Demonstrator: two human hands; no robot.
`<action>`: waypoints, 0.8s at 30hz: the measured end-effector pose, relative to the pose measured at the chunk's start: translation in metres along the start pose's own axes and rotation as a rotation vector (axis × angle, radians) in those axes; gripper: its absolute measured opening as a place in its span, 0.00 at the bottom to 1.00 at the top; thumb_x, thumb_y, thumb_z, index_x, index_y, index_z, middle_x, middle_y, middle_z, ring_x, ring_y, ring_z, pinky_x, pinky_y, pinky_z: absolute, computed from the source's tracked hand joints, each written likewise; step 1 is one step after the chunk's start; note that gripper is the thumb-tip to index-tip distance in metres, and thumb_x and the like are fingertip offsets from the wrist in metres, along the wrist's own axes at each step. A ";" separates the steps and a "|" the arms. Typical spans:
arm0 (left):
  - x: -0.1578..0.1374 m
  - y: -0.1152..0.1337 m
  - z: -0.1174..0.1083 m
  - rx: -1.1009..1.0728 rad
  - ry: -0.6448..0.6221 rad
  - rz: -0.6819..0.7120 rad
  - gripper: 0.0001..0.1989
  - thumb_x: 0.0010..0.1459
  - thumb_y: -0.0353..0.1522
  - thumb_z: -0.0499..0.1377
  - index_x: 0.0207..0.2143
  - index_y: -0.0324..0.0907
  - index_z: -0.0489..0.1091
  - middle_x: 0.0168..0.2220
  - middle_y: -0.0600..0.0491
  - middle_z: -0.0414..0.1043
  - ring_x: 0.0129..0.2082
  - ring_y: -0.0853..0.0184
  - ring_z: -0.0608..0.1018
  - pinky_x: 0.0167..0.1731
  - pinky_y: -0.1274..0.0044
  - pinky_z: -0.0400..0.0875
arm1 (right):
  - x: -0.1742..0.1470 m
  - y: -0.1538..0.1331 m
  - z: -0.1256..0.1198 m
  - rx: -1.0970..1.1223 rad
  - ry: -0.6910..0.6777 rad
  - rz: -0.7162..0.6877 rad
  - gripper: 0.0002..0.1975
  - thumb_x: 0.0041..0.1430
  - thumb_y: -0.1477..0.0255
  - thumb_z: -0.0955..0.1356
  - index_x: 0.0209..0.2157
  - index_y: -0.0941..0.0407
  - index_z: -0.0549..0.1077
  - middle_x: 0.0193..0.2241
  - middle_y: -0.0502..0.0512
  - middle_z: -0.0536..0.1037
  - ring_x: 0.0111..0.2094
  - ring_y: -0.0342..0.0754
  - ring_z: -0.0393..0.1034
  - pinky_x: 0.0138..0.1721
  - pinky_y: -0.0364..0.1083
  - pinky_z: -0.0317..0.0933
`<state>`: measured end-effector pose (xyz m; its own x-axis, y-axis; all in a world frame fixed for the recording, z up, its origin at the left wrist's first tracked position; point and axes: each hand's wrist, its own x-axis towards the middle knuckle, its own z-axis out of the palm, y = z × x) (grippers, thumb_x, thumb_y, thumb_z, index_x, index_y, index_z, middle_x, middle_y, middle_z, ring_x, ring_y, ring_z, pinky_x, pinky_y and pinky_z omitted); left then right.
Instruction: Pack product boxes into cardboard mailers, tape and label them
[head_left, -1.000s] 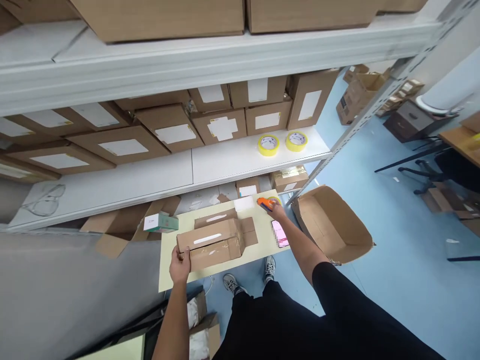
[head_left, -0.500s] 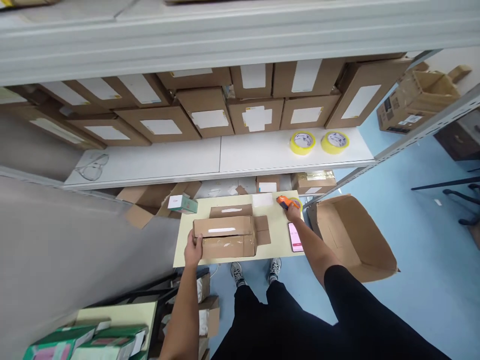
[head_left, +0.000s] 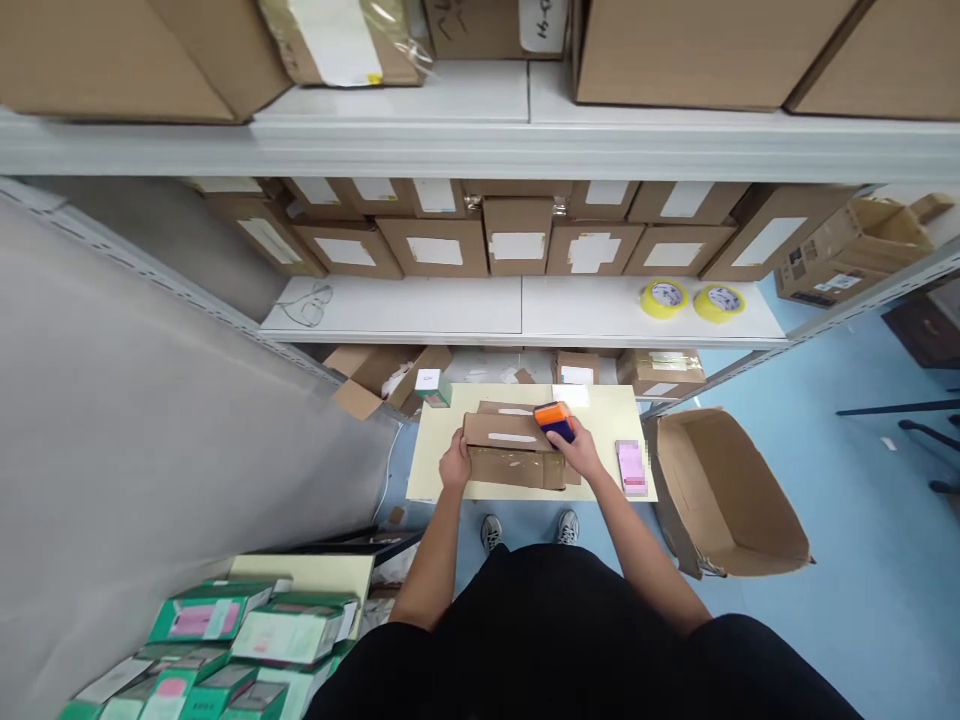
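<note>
A long cardboard box (head_left: 517,466) lies on the small cream table (head_left: 607,412), its top flaps meeting at a lengthwise seam and a white strip on the far one. My left hand (head_left: 455,462) grips the box's left end, fingers over the edge. In my right hand (head_left: 579,450) is an orange and dark blue tape dispenser (head_left: 555,422), closed in my fingers above the right part of the box. Whether the dispenser touches the cardboard I cannot tell. A phone (head_left: 631,467) with a pink screen lies right of my right hand.
A small green and white box (head_left: 433,388) stands at the table's far left corner. Beyond are shelves (head_left: 465,305) with labelled cartons and two yellow tape rolls (head_left: 664,298). A large open carton (head_left: 727,490) sits on the floor at right; green packages (head_left: 285,630) are stacked lower left.
My right hand has brought the tape dispenser from the table's far right corner leftward over the box. My left hand stays on the box's left end. The view has shifted.
</note>
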<state>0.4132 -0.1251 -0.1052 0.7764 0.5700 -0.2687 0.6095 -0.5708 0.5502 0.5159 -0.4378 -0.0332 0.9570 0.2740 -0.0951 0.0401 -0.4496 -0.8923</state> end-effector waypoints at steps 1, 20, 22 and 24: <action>-0.001 -0.001 0.001 -0.006 -0.014 -0.003 0.33 0.74 0.50 0.41 0.72 0.44 0.61 0.48 0.40 0.83 0.45 0.51 0.84 0.51 0.63 0.74 | -0.009 -0.011 0.016 0.031 -0.037 -0.012 0.28 0.61 0.49 0.71 0.55 0.52 0.74 0.42 0.57 0.83 0.41 0.58 0.77 0.47 0.54 0.72; -0.007 0.048 -0.040 -0.410 0.010 0.251 0.25 0.71 0.46 0.51 0.56 0.39 0.76 0.53 0.39 0.79 0.56 0.53 0.78 0.59 0.64 0.70 | -0.035 -0.034 0.056 0.173 -0.257 -0.017 0.27 0.57 0.47 0.74 0.46 0.54 0.78 0.35 0.53 0.80 0.37 0.53 0.75 0.41 0.51 0.70; -0.004 0.078 -0.054 -0.507 -0.302 0.352 0.28 0.71 0.51 0.51 0.50 0.39 0.80 0.43 0.43 0.82 0.46 0.55 0.81 0.49 0.67 0.76 | -0.033 -0.039 0.048 0.148 -0.283 -0.052 0.28 0.57 0.47 0.74 0.47 0.55 0.78 0.36 0.53 0.81 0.36 0.53 0.75 0.40 0.50 0.70; -0.004 0.104 -0.066 -0.545 -0.485 0.417 0.30 0.67 0.54 0.54 0.44 0.39 0.82 0.35 0.47 0.82 0.39 0.58 0.81 0.41 0.70 0.76 | -0.032 -0.046 0.038 0.114 -0.310 -0.097 0.28 0.57 0.47 0.74 0.49 0.55 0.78 0.37 0.53 0.82 0.37 0.53 0.75 0.41 0.50 0.69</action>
<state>0.4632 -0.1474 0.0054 0.9796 -0.0122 -0.2004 0.1916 -0.2421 0.9512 0.4727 -0.3937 -0.0062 0.8167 0.5641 -0.1216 0.0771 -0.3156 -0.9458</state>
